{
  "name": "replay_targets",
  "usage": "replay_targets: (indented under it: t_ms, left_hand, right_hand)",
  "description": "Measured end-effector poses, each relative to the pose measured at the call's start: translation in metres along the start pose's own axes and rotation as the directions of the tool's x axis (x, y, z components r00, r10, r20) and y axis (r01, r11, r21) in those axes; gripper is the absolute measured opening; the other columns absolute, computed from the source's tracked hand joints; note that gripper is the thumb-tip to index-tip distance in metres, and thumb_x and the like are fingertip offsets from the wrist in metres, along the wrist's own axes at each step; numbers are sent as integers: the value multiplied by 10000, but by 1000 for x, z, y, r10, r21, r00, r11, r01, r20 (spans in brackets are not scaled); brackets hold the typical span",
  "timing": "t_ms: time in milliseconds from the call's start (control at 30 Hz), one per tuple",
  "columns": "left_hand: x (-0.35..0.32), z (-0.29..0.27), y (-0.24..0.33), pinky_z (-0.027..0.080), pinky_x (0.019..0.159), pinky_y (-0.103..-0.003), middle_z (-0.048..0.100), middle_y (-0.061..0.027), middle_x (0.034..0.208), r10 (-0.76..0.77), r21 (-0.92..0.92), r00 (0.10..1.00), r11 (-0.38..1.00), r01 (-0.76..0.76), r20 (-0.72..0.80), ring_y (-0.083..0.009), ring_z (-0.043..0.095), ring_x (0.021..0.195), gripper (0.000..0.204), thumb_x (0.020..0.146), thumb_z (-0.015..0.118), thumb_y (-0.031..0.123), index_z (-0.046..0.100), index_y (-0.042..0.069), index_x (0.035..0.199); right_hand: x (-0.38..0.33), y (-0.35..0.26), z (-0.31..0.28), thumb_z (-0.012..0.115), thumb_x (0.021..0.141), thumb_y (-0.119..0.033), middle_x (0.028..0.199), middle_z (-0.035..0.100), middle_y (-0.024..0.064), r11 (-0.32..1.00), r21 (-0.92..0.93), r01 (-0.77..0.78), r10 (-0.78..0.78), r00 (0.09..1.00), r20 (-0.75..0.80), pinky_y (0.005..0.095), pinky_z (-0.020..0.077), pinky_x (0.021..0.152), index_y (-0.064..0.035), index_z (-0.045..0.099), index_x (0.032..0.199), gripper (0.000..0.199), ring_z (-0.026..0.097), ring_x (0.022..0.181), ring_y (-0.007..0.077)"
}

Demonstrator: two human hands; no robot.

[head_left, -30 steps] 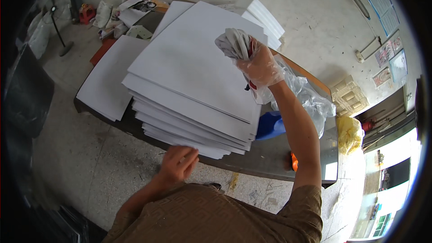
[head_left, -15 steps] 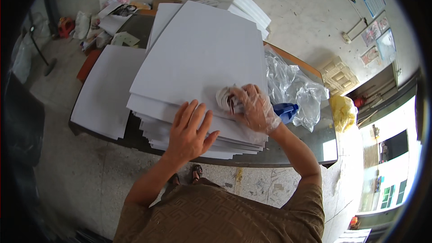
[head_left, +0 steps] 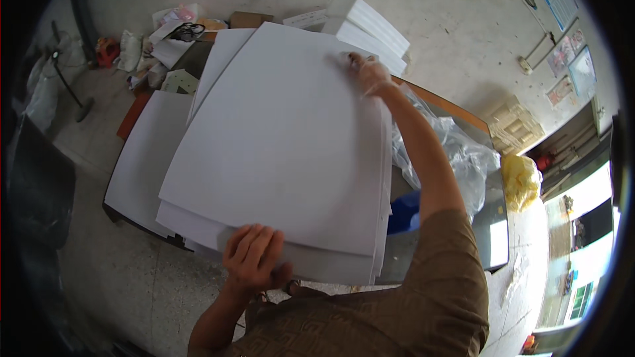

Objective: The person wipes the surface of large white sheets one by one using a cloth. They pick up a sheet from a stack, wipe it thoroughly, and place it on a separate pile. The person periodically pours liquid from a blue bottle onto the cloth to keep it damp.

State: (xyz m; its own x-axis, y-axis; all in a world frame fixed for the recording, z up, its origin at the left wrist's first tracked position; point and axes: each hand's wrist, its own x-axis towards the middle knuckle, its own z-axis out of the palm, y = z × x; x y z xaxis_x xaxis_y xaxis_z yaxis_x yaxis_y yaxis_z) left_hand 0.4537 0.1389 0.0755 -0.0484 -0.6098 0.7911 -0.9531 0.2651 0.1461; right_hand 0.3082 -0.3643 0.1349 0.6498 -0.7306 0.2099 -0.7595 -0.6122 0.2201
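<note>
At the near edge, the bare left hand [head_left: 254, 258] rests its bent fingers close together at the rim of the large, flat, white rectangular top sheet [head_left: 284, 139]; whether the thumb pinches from below, I cannot tell. That sheet lies on a tall white stack on the dark, glossy tabletop [head_left: 403, 251]; steady, light pressure there should keep it from sliding. To the right, the blue plastic container [head_left: 405, 213] and the crumpled clear plastic film [head_left: 456, 152] sit beside the stack, so the forearm is best kept above them. At the far right, the right hand [head_left: 372, 74], apparently in clear film, has blurred, curled fingers, their grip unclear; even, flat strokes would best spare the corner.
</note>
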Motion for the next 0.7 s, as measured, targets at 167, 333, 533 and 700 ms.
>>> replay_targets:
  t_ms: [167, 333, 533, 700]
  left_hand:
    - [-11, -4, 6, 512, 899, -437, 655, -95, 1014, -93, 62, 996, 994, 91, 19, -262, 644, 967, 398, 850, 504, 377, 737, 78, 973]
    - [-12, -2, 2, 512, 906, -438, 653, -95, 1022, -65, 61, 998, 996, 65, 2, -258, 643, 980, 405, 851, 497, 385, 733, 80, 975]
    - [-7, 2, -3, 517, 902, -445, 652, -122, 1047, 38, 40, 999, 998, -39, 26, -269, 637, 1008, 488, 907, 441, 437, 723, 52, 1002]
    - [-12, -3, -22, 511, 922, -459, 650, -153, 1055, 174, 59, 981, 982, -179, 82, -282, 632, 1008, 583, 945, 403, 493, 707, 8, 1057]
  right_hand:
    - [78, 20, 32, 498, 959, -374, 1167, 650, 218, 943, 187, -274, 286, 957, -38, 472, 500, 890, -189, 455, 1399, 479, 632, 1044, 410]
    - [108, 16, 32, 494, 961, -382, 1095, 674, 213, 919, 251, -303, 316, 949, -9, 481, 496, 894, -111, 461, 1377, 498, 641, 1039, 388]
    - [102, -107, 11, 482, 957, -194, 1186, 591, 162, 943, 268, 199, -133, 960, -245, 450, 535, 782, -95, 553, 1266, 333, 650, 933, 327]
    - [-98, -245, -85, 640, 842, -146, 1146, 567, 224, 818, 387, 426, -438, 897, -63, 462, 536, 863, -93, 468, 1366, 554, 586, 1051, 389]
